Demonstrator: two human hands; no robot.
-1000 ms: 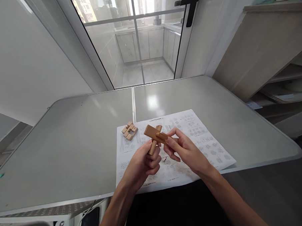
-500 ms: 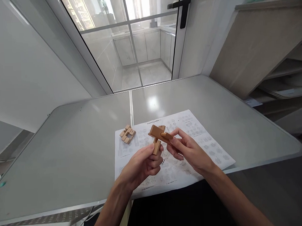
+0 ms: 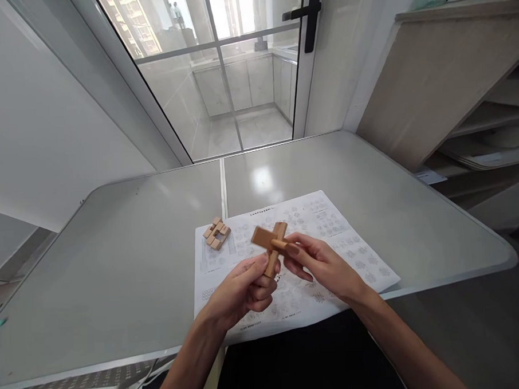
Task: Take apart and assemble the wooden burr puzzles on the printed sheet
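My left hand [image 3: 246, 282] came in from the lower left, forearm slanting up and inward, thumb stretched along the top and fingers curled in underneath. It gripped the near end of a light wooden bar [image 3: 280, 230] between thumb and bent fingers. My right hand [image 3: 327, 266] reached in from the lower right, wrist almost level with the other, its palm turned inward. Its thumb and forefinger grasped the right-hand end of a darker wooden piece [image 3: 262, 237], while the lower fingers bent loosely below; I couldn't tell whether those also touched the wood.

The two pieces made a cross between my hands, over the middle of a printed sheet [image 3: 352, 253] on the grey table [image 3: 151, 268]. The light bar's long axis ran away from me, leaning slightly to the right, with its far end clear of my fingers. The darker piece lay across it, its long axis running from the upper left down to the right; its broad, flat end pointed left, and its narrower part crossed in front of the bar. Whether they were interlocked or merely touching, I couldn't tell.

Near the sheet's far left corner sat a small wooden block cluster [image 3: 217, 233], well apart from both hands.
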